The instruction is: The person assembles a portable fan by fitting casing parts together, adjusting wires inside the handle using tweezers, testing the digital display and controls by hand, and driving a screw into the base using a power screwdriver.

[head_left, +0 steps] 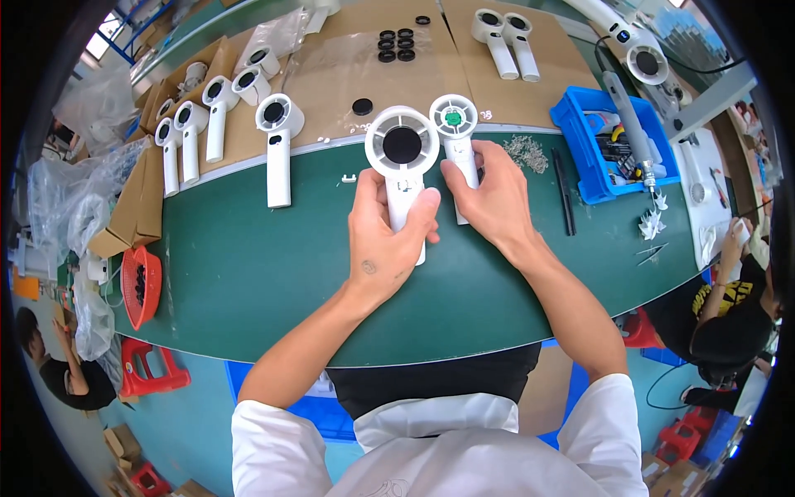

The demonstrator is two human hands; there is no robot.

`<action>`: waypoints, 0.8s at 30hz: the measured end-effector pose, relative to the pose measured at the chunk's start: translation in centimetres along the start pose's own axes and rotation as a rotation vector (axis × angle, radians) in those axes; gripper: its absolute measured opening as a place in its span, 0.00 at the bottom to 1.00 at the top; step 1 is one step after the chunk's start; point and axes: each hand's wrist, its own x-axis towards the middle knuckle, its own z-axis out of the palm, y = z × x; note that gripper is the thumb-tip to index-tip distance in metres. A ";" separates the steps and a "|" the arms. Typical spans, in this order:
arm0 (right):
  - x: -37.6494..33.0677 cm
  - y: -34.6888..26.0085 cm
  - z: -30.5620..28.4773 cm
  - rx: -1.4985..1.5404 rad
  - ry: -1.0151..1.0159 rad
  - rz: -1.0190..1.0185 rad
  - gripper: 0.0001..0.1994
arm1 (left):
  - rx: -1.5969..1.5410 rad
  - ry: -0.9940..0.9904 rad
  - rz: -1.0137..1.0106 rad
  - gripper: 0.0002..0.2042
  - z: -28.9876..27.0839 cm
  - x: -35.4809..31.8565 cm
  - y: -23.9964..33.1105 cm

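Green tabletop (240, 282); left hand (383, 240) grips black-centred white plastic fan (402, 147), right hand (494, 197) green-centred white plastic fan (457, 147); likely light, stiff; hold handles (404, 201).

One white fan (404, 184) is black-centred — its neighbour (457, 153) green-centred.

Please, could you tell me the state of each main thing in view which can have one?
Left hand: closed around the black-centred fan.
Right hand: closed on the green-centred fan.
Black-centred fan: held, dark centre facing up.
Green-centred fan: held, green centre exposed.
Blue bin: open, tools inside.
Red basket: open, dark parts inside.
Cardboard box: open.
Black rings: mostly laid in two columns.
Small pieces: loose, in a pile.
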 end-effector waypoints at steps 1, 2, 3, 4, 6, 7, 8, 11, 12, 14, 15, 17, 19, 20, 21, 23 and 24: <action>0.0 0.0 0.0 -0.001 0.005 -0.002 0.22 | -0.110 -0.050 0.011 0.17 -0.2 0.0 -0.1; -0.2 0.0 0.0 -0.065 0.042 -0.045 0.20 | -0.219 -0.101 0.022 0.16 -0.3 0.0 -0.1; -0.3 -0.1 -0.1 -0.131 0.080 -0.087 0.19 | -0.221 -0.106 0.027 0.16 -0.5 0.1 0.1; -0.3 -0.3 -0.5 -0.132 0.087 -0.090 0.19 | -0.221 -0.158 0.039 0.17 -0.8 0.1 0.2; -0.4 -1.3 -1.6 -0.014 0.134 -0.164 0.15 | -0.220 -0.213 0.058 0.19 -0.7 0.0 0.7; -0.7 -1.5 -2.0 -0.013 0.139 -0.168 0.15 | -0.225 -0.205 0.099 0.21 -0.5 0.0 1.1; -1.0 -1.6 -2.3 0.225 -0.028 -0.196 0.14 | -0.228 -0.197 0.141 0.23 -0.4 -0.1 1.3; -2.1 -3.1 -3.0 0.746 -0.482 -0.043 0.24 | -0.222 -0.241 0.149 0.25 -0.8 -0.3 1.1; -2.7 -2.4 -2.2 0.894 -0.535 0.065 0.26 | -0.208 -0.224 0.174 0.25 -0.6 -0.2 0.9; -3.7 -2.3 -0.7 1.113 -0.501 0.147 0.26 | -0.163 -0.239 0.160 0.24 -0.6 -0.4 0.5; -3.9 -2.5 -0.9 1.112 -0.503 0.146 0.26 | -0.113 -0.237 0.141 0.24 -0.8 -0.4 0.3; -3.9 -3.1 -1.6 1.055 -0.556 0.036 0.25 | -0.120 -0.252 0.069 0.22 -1.0 -0.4 0.3; -3.8 -2.7 -1.7 1.085 -0.563 0.086 0.27 | -0.134 -0.279 -0.089 0.21 -1.0 -0.5 0.5; -3.7 -2.4 -1.8 1.118 -0.567 0.138 0.29 | -0.068 -0.296 -0.089 0.20 -1.0 -0.6 0.5; -3.7 -2.4 -1.7 1.152 -0.577 0.189 0.31 | -0.070 -0.288 -0.084 0.20 -1.2 -0.5 0.0; -3.6 -3.3 -2.6 1.071 -0.513 0.121 0.33 | 0.006 -0.267 0.137 0.19 -1.6 0.3 -1.3; -3.7 -3.4 -3.2 1.091 -0.446 0.121 0.33 | 0.092 -0.186 0.373 0.19 -1.2 0.7 -1.1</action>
